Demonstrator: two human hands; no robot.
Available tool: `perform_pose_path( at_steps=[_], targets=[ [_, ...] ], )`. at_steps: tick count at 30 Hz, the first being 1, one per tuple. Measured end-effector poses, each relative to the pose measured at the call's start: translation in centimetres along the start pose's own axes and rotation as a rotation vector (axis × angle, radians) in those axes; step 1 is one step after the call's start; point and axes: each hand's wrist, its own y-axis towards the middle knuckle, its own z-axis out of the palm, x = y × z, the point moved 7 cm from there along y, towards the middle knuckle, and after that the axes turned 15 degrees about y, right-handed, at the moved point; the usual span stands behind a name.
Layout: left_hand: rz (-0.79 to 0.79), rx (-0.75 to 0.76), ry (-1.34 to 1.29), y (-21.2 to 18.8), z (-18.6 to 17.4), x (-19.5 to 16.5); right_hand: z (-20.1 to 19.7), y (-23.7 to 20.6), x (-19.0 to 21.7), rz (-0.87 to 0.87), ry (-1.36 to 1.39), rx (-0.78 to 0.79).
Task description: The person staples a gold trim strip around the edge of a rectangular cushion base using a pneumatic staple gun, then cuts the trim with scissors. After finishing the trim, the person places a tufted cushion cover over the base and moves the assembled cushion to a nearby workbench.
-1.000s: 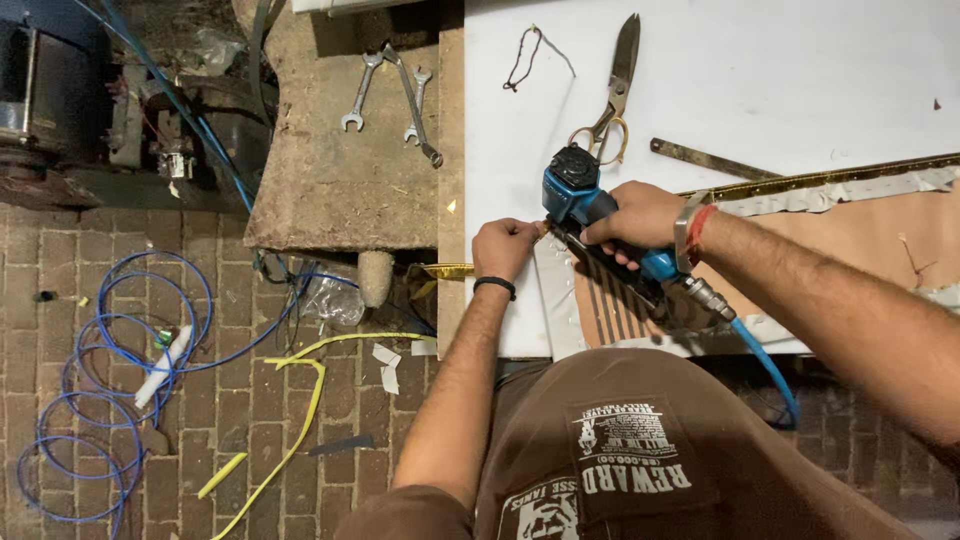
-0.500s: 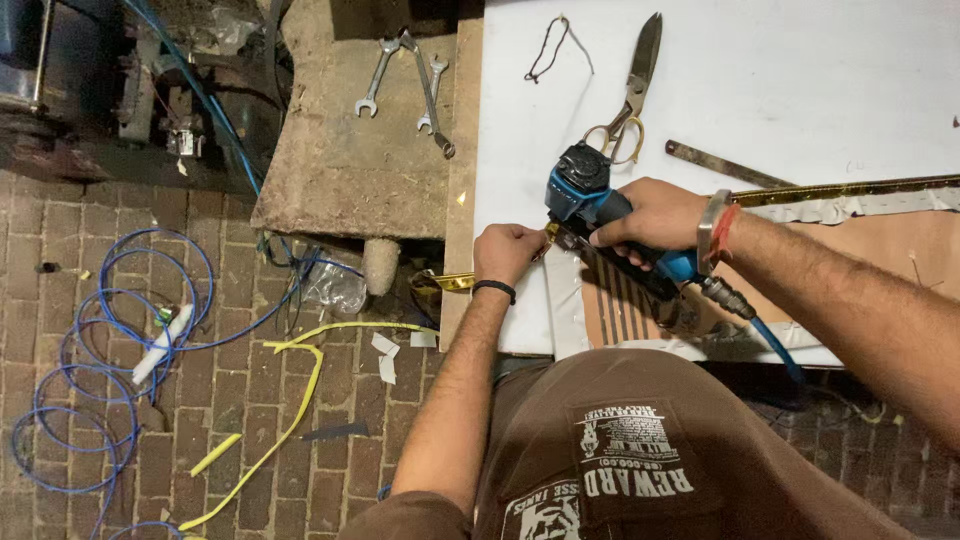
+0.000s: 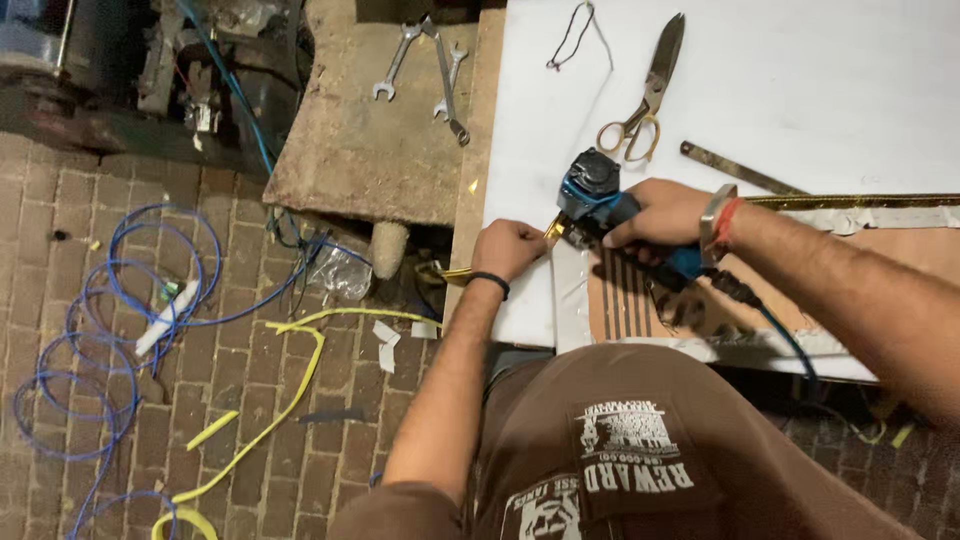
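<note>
My right hand (image 3: pixel 668 217) grips a blue and black air stapler (image 3: pixel 600 198) with its nose down at the left edge of a brown panel (image 3: pixel 900 270) on the white table (image 3: pixel 800 80). A blue hose (image 3: pixel 790 345) runs from the tool's handle toward me. My left hand (image 3: pixel 508 248) is closed on a thin gold trim strip (image 3: pixel 460 272) right beside the tool's nose, at the table's edge. A dark band sits on my left wrist, a metal bracelet and red thread on my right.
Scissors (image 3: pixel 645 95), a flat metal bar (image 3: pixel 740 170) and a gold strip (image 3: pixel 860 200) lie on the table. Wrenches (image 3: pixel 435 60) rest on a stone slab (image 3: pixel 370 140). Coiled blue hose (image 3: pixel 110 330) and yellow strips (image 3: pixel 290 375) lie on the brick floor at the left.
The view has shifted slightly, so the table and hands sit a little to the right. Both hands stay together at the panel's left edge with the stapler.
</note>
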Motion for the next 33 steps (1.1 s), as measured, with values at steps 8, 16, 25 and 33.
perform_pose_path(
  at_steps=[8,16,25,33],
  targets=[
    [-0.184,-0.124,-0.118,-2.0,-0.5,-0.2,-0.3,-0.1,0.3,-0.028,-0.102,-0.023],
    [-0.173,-0.089,-0.259,-0.6,1.4,1.4,0.8,1.2,1.7,-0.041,-0.254,0.005],
    [-0.164,0.099,-0.289,0.9,1.7,2.9,0.4,1.6,1.9,-0.013,-0.247,0.012],
    [-0.214,-0.128,-0.084,-0.2,2.0,1.6,0.2,2.3,2.3,-0.022,-0.26,0.067]
  ],
)
